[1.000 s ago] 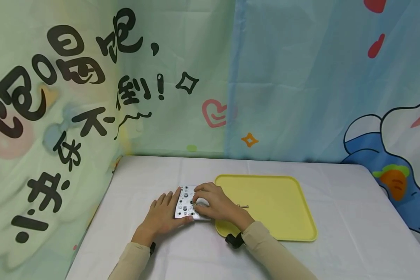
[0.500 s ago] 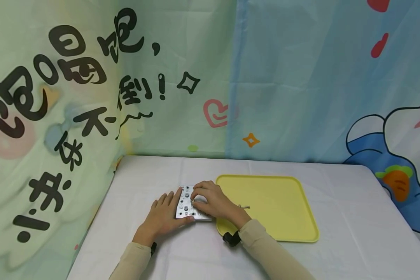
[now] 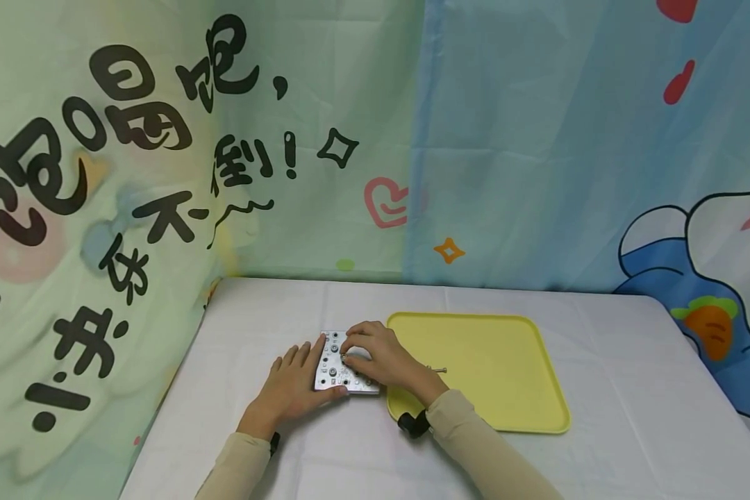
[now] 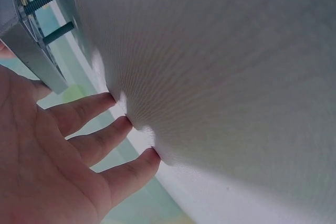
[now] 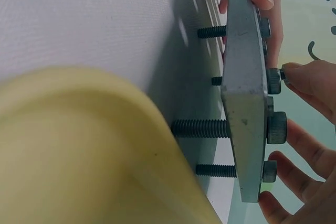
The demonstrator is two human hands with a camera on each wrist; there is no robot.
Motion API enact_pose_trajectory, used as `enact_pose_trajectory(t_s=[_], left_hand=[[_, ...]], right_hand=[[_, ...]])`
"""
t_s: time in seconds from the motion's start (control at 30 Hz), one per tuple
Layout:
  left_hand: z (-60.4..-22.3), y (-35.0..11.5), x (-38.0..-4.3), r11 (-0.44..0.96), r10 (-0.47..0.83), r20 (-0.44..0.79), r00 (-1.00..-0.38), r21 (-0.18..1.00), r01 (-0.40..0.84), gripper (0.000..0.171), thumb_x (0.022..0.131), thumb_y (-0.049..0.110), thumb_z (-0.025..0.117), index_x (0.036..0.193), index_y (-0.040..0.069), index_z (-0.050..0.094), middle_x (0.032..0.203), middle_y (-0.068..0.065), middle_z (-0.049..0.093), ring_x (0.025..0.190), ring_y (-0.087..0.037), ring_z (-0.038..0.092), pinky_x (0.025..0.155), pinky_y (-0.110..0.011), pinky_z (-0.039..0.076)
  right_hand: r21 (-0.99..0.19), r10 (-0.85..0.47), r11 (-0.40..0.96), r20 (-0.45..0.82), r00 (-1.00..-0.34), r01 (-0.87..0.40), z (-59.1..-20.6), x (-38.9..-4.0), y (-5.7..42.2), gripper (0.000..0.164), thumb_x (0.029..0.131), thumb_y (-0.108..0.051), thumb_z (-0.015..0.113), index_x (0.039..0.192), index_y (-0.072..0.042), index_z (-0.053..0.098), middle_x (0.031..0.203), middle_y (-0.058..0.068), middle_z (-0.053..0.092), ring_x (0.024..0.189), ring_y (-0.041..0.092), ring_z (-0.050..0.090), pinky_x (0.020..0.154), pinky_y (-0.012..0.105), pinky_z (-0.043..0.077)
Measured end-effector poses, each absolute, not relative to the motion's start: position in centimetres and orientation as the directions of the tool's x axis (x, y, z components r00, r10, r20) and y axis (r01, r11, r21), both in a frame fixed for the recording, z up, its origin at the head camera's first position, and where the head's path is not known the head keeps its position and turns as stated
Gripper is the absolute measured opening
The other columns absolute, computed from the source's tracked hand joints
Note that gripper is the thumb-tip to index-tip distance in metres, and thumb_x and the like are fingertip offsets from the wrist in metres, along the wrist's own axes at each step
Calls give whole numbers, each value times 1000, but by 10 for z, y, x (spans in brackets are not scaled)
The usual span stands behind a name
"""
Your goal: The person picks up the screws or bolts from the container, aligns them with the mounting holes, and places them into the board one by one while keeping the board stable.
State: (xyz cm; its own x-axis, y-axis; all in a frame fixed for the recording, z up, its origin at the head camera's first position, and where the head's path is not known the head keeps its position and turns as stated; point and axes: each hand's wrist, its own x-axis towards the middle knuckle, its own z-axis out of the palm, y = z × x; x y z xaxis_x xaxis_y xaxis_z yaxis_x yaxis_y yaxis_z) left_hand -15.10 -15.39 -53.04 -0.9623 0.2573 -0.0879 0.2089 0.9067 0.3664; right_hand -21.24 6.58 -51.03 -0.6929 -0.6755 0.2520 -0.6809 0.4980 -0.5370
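Note:
A silver metal plate (image 3: 332, 361) with several socket-head bolts lies on the white table; in the right wrist view, threaded bolt shanks (image 5: 202, 128) stick out below it. My left hand (image 3: 292, 384) holds the plate by its left side, the index finger along the left edge and the thumb at the near edge. Its other fingers (image 4: 100, 140) spread out with their tips pressed on the cloth. Over the plate's middle, my right hand (image 3: 378, 355) pinches a small screw (image 5: 284, 73) between thumb and index finger. Its remaining fingers hover by the bolt heads (image 5: 276, 128).
A yellow tray (image 3: 487, 347) sits directly right of the plate, under the right wrist. On it lie small screws (image 3: 439, 370), partly hidden by that wrist. Printed curtains (image 3: 506, 173) hang behind and to the left of the table.
My right hand has shifted slightly away from me over the plate, uncovering more of its near right part. The left hand and plate stay in place.

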Motion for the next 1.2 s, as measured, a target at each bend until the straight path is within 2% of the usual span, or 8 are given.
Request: enact_pose_trajectory(t_s=[0.5,0.67,0.97,1.2], left_hand=[[-532,-152,-151,908,257,-87,-963,362,210,109,82,84,48,162,17,19,154,-22,39,141,-43,33,110,-62,28],[-531,-152,-152,908,251,-85,-964,367,204,109,82,83,51,161,15,21,153,-23,39,140,-44,33,111,-62,28],[-535,-152,-152,905,252,-81,-964,374,205,110,82,82,52,161,14,21,154,-23,38,141,-44,33,111,-62,26],[-534,-152,-152,901,259,-75,-963,378,213,110,82,82,52,161,13,21,153,-24,38,141,-45,33,111,-63,26]], right_hand=[[-533,-647,533,243,-722,-657,-508,-210,79,7,92,-17,72,100,-16,73,125,10,62,120,32,53,99,59,39],[-513,-616,565,259,-744,-646,-502,-207,101,7,92,-17,74,98,-17,73,124,10,62,119,32,52,96,59,39],[-458,-564,608,325,-759,-648,-499,-201,156,10,88,-9,77,97,-11,73,120,14,63,113,37,54,89,63,41],[-452,-532,650,304,-791,-611,-508,-197,191,10,88,-8,76,97,-12,73,119,14,63,111,38,56,87,63,42]])
